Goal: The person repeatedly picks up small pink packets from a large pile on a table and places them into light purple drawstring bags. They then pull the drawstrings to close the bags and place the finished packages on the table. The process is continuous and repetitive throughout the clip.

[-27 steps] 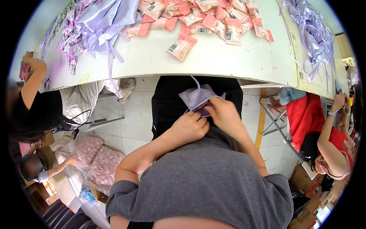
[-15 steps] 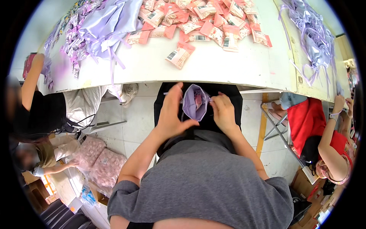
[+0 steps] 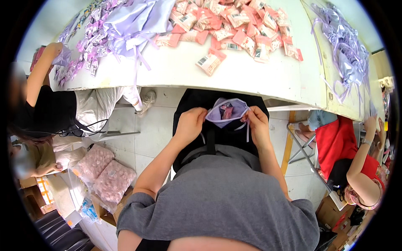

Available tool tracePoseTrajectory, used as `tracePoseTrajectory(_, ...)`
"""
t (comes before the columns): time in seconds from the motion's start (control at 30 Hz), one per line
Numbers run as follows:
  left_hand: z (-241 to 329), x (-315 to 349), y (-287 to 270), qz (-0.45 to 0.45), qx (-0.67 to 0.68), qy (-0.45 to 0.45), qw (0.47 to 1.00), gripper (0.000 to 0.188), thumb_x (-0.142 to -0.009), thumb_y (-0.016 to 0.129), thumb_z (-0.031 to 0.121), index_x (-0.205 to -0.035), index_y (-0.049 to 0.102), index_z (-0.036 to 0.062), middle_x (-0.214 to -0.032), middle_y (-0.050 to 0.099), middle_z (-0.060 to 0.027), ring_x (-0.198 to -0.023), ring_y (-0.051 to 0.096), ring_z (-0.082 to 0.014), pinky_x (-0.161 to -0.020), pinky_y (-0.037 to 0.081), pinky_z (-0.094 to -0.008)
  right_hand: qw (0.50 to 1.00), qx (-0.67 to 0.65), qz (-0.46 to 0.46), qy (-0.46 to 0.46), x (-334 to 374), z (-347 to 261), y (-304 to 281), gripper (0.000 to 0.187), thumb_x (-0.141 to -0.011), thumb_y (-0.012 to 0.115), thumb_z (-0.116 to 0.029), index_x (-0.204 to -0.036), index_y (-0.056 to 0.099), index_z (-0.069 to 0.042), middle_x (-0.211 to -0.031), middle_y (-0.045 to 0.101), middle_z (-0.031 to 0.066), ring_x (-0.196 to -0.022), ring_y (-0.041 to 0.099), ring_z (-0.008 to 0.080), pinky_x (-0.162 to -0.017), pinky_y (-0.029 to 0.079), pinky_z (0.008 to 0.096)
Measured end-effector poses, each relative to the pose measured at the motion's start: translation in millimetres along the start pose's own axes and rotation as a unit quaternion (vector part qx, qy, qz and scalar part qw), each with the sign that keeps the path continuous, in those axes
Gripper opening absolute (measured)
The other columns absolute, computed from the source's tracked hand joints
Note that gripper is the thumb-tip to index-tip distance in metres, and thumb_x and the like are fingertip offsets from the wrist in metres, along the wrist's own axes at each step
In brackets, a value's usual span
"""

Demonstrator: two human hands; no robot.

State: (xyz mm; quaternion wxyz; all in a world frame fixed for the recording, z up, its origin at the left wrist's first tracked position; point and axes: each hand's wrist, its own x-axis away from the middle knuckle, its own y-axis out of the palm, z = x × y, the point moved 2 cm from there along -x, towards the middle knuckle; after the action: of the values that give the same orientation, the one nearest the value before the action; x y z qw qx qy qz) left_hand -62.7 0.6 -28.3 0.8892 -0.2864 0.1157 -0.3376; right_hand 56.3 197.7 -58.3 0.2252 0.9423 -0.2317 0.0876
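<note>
While its mouth is stretched wide, a lilac pouch [image 3: 222, 122] is held between the two hands, above the black cloth [image 3: 194, 99] on the lap. Its left edge is pinched between the thumb and fingers of the left hand [image 3: 191, 124], and its right edge is pinched in the same way by the right hand [image 3: 258, 123]. Pink pieces [image 3: 226, 112] are seen inside the pouch, midway between the two grips; how many are held there cannot be told. A thin ribbon [image 3: 247, 133] is left hanging just below the right fingertips.

Beyond the grips, the white table [image 3: 167, 71] is covered in part by a heap of pink packets [image 3: 232, 21], with a single packet [image 3: 210, 62] set apart on the near side, closest to the hands. Farther left of the grips, satin bags [image 3: 136, 25] are piled beside small purple packets [image 3: 94, 37]. Well to the right, more lilac bags [image 3: 349, 58] are heaped. Behind the left grip, low down, clear sacks [image 3: 114, 178] are filled with pink items.
</note>
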Motion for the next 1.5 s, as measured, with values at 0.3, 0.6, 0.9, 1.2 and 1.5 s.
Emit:
tracePoseTrajectory(0.3,30,28,-60,-0.164,0.755,-0.194,0.605,0.031,-0.097,0.039,0.019,-0.067,0.036,0.0123,-0.053,0.022,0.0068,-0.044,0.020,-0.0044,-0.038,0.014,-0.0197,0.845,-0.529,-0.070,0.021,43,-78,-9,0.006,-0.090,0.044,-0.004,-0.088,0.050,-0.003,-0.084,0.049,0.0062,-0.057,0.046,0.0109,-0.051,0.037,0.0231)
tracePoseTrajectory(0.6,160,-5,-124,-0.222,0.778,0.074,0.583,0.035,-0.097,0.042,0.025,-0.067,0.040,0.0078,-0.049,0.025,0.0066,-0.039,0.021,-0.0035,-0.034,0.015,-0.0216,0.938,-0.233,-0.104,-0.236,88,-215,-2,0.019,-0.092,0.049,-0.012,-0.078,0.036,-0.006,-0.062,0.035,0.0033,-0.041,0.020,0.0040,-0.034,0.016,0.0205)
tracePoseTrajectory(0.9,207,-239,-152,-0.239,0.616,0.020,0.751,0.030,-0.097,0.044,0.033,-0.087,0.053,0.0065,-0.068,0.045,0.0023,-0.054,0.039,-0.0086,-0.051,0.035,-0.0221,0.907,0.115,-0.046,-0.403,-74,-458,-85,0.020,-0.093,0.049,-0.018,-0.077,0.046,-0.006,-0.073,0.044,0.0000,-0.057,0.031,0.0073,-0.052,0.026,0.0220)
tracePoseTrajectory(1.2,33,-162,-289,0.406,-0.180,0.085,0.892,0.018,-0.088,0.057,0.005,-0.105,0.057,-0.0007,-0.084,0.063,-0.0080,-0.067,0.058,-0.0090,-0.062,0.047,-0.0215,0.321,0.861,0.373,-0.126,-236,-458,-140,0.022,-0.079,0.050,-0.011,-0.096,0.064,-0.007,-0.096,0.064,0.0175,-0.093,0.061,0.0349,-0.076,0.049,0.0431)
tracePoseTrajectory(1.5,49,-204,-268,0.413,-0.311,0.037,0.855,0.015,-0.083,0.060,0.005,-0.097,0.059,0.0010,-0.095,0.062,-0.0122,-0.080,0.060,-0.0245,-0.056,0.045,-0.0288,0.640,0.618,0.035,-0.455,-532,-310,42,0.038,-0.073,0.066,-0.015,-0.111,0.059,-0.010,-0.108,0.063,0.0111,-0.103,0.055,0.0316,-0.083,0.047,0.0411)
